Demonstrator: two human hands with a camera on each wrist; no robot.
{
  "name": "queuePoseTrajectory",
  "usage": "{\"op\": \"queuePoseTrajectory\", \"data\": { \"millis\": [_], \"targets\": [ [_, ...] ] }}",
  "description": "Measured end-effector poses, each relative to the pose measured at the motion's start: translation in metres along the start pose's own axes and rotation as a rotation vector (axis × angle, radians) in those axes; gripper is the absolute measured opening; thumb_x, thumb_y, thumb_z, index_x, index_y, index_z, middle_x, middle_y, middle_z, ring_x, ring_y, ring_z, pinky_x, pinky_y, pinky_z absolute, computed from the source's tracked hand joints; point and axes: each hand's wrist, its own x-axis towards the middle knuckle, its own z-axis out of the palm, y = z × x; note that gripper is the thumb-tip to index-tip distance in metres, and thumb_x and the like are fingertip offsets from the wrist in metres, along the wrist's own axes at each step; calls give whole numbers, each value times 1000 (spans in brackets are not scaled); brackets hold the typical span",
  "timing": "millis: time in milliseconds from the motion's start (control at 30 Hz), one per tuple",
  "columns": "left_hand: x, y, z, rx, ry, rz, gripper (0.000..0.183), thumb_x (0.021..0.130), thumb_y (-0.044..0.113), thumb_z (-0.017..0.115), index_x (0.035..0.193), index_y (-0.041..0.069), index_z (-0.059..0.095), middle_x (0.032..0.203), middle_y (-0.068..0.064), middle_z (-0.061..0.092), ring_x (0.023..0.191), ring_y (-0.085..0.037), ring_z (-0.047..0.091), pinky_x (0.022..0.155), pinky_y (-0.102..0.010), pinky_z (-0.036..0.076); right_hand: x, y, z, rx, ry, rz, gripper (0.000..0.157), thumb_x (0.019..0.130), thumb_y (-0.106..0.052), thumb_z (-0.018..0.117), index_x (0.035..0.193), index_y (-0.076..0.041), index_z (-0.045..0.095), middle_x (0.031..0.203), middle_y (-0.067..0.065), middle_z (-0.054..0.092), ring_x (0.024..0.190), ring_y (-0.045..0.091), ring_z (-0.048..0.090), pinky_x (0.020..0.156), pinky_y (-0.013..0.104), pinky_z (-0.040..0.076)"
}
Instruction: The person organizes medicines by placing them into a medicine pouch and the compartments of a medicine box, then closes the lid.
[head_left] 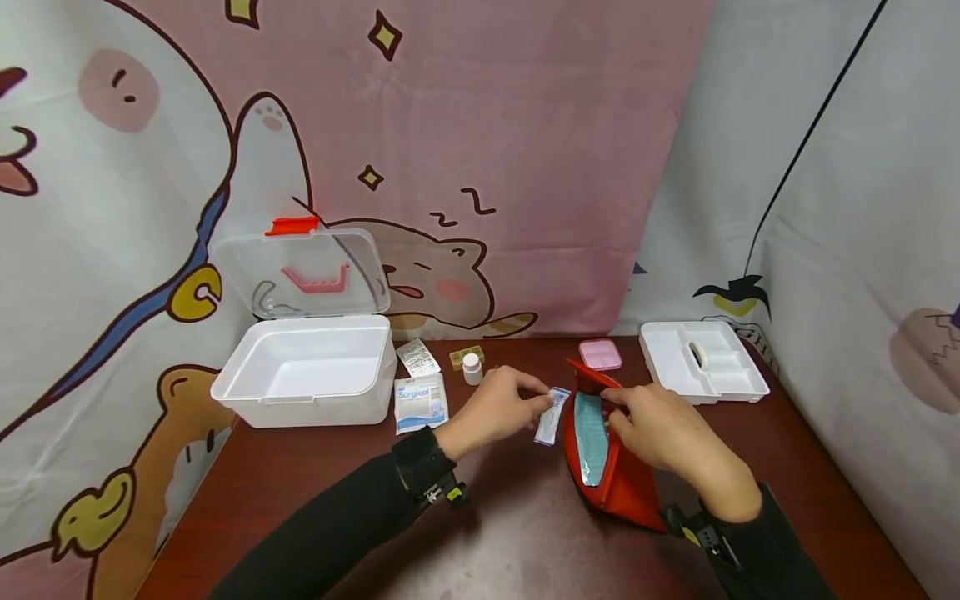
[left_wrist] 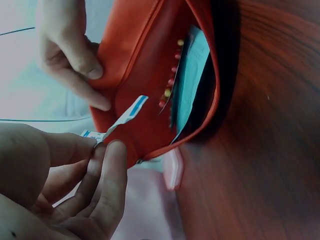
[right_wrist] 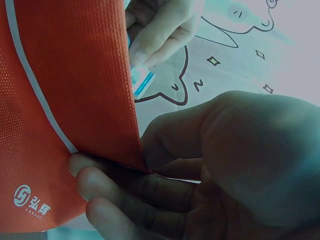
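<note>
My left hand [head_left: 504,406] pinches a small white and blue sachet [head_left: 552,416] between thumb and fingers, just left of a red zip pouch [head_left: 630,487]. The sachet [left_wrist: 131,111] is in front of the pouch's open mouth in the left wrist view. With its thumb and fingers on either side of the pouch's edge, my right hand [head_left: 660,425] grips the pouch. Inside stand a teal packet [head_left: 591,439] and a strip with red and yellow beads [left_wrist: 172,75]. White lettering marks the pouch's outside [right_wrist: 30,200].
An open white box [head_left: 315,408] with a clear lid stands at the left. Near it lie a Surgical packet [head_left: 422,403], a printed packet [head_left: 417,357], a white bottle [head_left: 472,369] and a yellowish blister [head_left: 467,357]. At the back right are a pink case [head_left: 600,354] and a white divided tray [head_left: 738,367].
</note>
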Motion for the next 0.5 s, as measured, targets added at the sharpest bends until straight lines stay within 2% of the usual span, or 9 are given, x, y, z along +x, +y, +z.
{"op": "queuePoseTrajectory", "data": {
  "millis": [167, 367, 500],
  "targets": [
    [11, 4, 18, -17, -21, -18, 14, 103, 23, 79, 108, 14, 87, 77, 0, 79, 66, -14, 76, 56, -25, 56, 0, 0, 0, -7, 6, -6, 44, 103, -16, 63, 144, -2, 71, 72, 1, 51, 53, 14, 46, 53, 32, 41],
    [23, 10, 34, 43, -15, -16, 13, 102, 24, 79, 105, 15, 88, 80, -3, 82, 62, -3, 68, 54, -21, 48, 0, 0, -1, -4, 1, -6, 43, 103, -15, 63, 144, -2, 71, 69, 0, 51, 51, 14, 46, 51, 31, 40],
    [30, 12, 42, 76, 5, -38, 12, 102, 23, 80, 103, 15, 88, 73, 4, 77, 57, -2, 63, 52, -21, 47, 0, 0, -1, -1, -9, -1, 44, 103, -16, 63, 144, -2, 71, 68, -1, 51, 51, 14, 46, 50, 31, 41]
  ]
}}
